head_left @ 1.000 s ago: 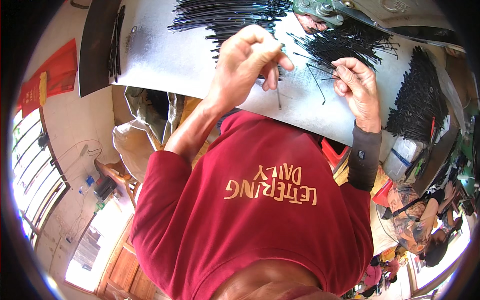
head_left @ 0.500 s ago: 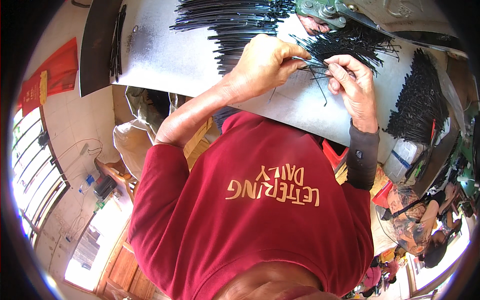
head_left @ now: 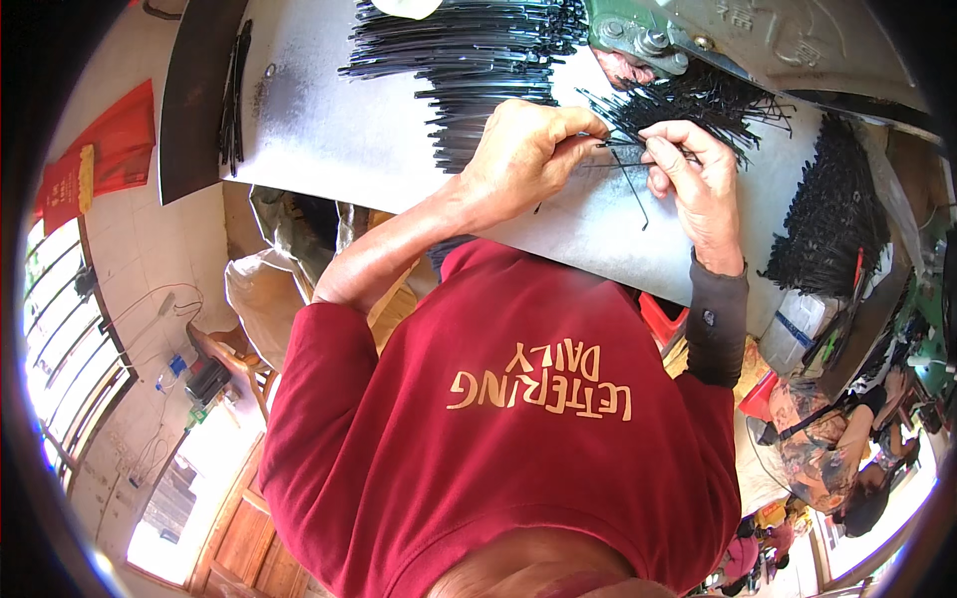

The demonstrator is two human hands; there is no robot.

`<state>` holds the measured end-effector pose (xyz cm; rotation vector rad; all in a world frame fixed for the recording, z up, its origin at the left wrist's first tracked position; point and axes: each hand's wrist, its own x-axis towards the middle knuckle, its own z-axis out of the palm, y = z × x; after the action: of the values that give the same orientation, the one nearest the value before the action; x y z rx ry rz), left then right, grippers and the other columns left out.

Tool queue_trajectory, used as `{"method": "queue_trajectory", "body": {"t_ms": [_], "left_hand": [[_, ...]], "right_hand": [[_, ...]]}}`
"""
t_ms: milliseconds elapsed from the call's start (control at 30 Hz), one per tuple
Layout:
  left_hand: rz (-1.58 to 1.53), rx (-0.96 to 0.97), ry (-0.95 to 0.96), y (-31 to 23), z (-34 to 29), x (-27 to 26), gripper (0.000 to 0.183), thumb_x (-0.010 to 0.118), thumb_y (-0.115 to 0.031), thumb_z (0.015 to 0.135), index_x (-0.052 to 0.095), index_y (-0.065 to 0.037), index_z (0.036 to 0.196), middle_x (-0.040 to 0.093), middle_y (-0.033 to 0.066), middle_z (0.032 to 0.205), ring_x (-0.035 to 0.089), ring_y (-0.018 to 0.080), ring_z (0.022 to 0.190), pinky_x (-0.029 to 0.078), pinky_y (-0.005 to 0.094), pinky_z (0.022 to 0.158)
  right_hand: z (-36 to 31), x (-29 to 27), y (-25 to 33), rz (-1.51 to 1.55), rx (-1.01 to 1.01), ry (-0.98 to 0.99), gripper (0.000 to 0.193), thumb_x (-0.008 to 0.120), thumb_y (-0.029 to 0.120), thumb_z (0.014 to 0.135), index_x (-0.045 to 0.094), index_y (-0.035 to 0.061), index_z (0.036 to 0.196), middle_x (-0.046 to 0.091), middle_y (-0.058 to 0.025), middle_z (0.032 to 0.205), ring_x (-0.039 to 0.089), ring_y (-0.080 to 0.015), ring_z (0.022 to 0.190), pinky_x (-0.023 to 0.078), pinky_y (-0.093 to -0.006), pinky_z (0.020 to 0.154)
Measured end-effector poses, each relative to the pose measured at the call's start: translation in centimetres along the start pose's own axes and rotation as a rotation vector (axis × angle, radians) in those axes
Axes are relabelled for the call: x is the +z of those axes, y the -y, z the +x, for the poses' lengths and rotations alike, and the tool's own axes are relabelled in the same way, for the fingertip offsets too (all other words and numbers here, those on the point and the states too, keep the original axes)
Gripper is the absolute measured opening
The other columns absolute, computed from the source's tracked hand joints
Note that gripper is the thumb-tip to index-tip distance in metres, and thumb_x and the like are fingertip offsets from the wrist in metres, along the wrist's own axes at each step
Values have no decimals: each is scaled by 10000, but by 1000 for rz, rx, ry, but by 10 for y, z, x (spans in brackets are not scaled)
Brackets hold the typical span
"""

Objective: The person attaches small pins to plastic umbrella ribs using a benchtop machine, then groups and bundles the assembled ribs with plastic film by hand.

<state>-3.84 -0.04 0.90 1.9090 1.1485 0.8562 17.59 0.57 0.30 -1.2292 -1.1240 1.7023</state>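
Observation:
My left hand (head_left: 528, 154) is closed in a pinch, thumb against index finger, on the end of a thin black rod. Facing it, my right hand (head_left: 696, 189), its forearm in a dark sleeve, also pinches a thin black rod between thumb and fingers. Between the fingertips a loose rod (head_left: 630, 187) slants down over the metal table top (head_left: 349, 140). Just beyond the hands lies a tangled heap of thin black rods (head_left: 688, 100). Left of them, a neater stack of black rods (head_left: 469, 60) lies side by side. How the held rods join is too small to tell.
A green metal machine (head_left: 638, 35) with bolts stands at the far edge. Another dense pile of black pieces (head_left: 832, 204) lies on the right, near a clear plastic box (head_left: 797, 324). A few rods (head_left: 234, 100) lie at the left end. Another person (head_left: 817, 439) sits at lower right.
The whole scene sits slightly lower in the picture. Both hands stay pinched close together, and the rods between them have shifted. A pale round thing has come into view at the top edge.

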Motion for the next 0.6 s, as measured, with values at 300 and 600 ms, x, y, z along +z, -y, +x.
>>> {"method": "queue_trajectory", "body": {"t_ms": [300,600], "left_hand": [[73,-21,-28,2,2,2,105,641,-45,818,631,-1,912,628,133,729,629,217,604,490,288,551],[-63,-101,-238,-1,-4,-16,80,637,-60,851,670,-16,909,634,9,721,557,59,579,455,205,518]], "right_hand": [[2,3,1,-104,-2,16,107,618,71,861,652,3,937,610,-14,722,502,-24,552,421,-162,498],[-7,-10,-6,-160,-138,-204,131,618,35,853,649,-7,974,615,-35,755,506,-36,563,424,-174,507]]}}
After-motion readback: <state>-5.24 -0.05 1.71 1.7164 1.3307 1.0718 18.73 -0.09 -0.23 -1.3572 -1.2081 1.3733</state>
